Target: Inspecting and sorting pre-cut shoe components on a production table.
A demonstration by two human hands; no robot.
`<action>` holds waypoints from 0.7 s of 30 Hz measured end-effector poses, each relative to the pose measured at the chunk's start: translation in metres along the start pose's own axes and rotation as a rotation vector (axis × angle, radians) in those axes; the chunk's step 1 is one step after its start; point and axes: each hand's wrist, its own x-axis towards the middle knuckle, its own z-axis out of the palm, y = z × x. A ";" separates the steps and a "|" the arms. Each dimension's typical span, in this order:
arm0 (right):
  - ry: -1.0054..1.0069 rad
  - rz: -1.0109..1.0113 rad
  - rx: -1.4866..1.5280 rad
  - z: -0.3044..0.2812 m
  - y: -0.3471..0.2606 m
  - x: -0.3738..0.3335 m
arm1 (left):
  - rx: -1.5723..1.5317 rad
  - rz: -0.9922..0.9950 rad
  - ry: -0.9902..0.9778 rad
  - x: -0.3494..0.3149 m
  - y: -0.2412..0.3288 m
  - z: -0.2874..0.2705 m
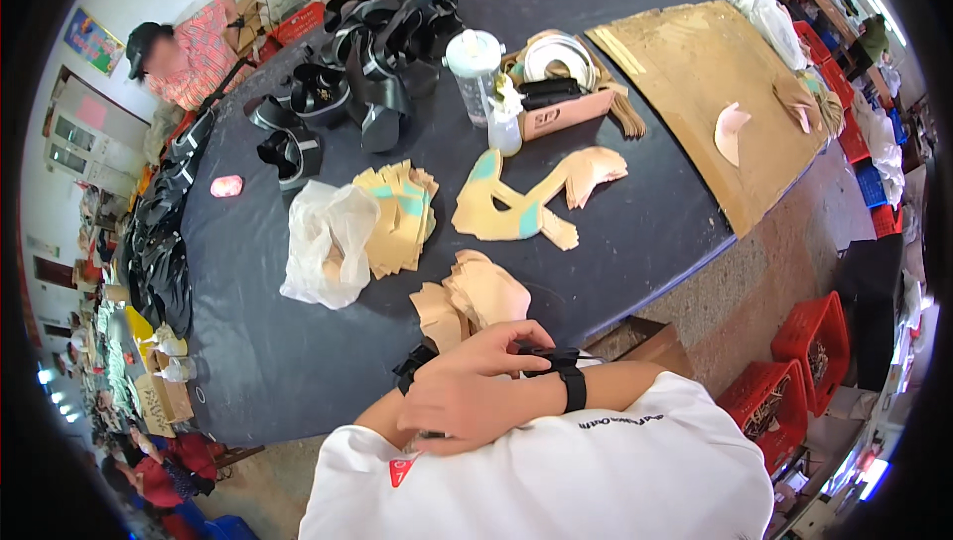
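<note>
My forearms cross in front of my white shirt. My left hand reaches over to my right wrist, its fingers bent onto a black device strapped there. Below it lies my right hand, across my left forearm, with loosely bent fingers and nothing visible in them. A black strap circles the right forearm, and another black device sits at my left wrist. Just beyond the hands is a stack of tan cut pieces. Farther off lie yellowish pieces with teal patches beside a white plastic bag.
On the dark table stand black shoe uppers, a clear lidded cup, a small bottle and a carton. Cardboard covers the right side. Red crates stand on the floor. A person is at the far left.
</note>
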 end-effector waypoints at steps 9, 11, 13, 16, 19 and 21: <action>0.132 0.222 0.167 0.017 0.009 -0.035 | 0.652 0.150 0.060 -0.014 -0.047 0.007; 0.177 0.204 0.143 0.018 0.007 -0.035 | 0.656 0.079 0.040 -0.018 -0.041 0.010; 0.180 0.198 0.080 0.020 0.007 -0.036 | 0.584 0.248 0.095 -0.018 -0.039 0.019; 0.104 0.242 -0.166 0.021 0.005 -0.038 | 0.621 0.452 0.175 -0.013 -0.051 0.026; 0.052 0.369 -0.486 0.014 0.009 -0.042 | 0.820 0.498 0.206 -0.007 -0.075 0.029; 0.087 0.579 -0.669 0.010 0.008 -0.044 | 0.916 0.534 0.237 -0.008 -0.092 0.029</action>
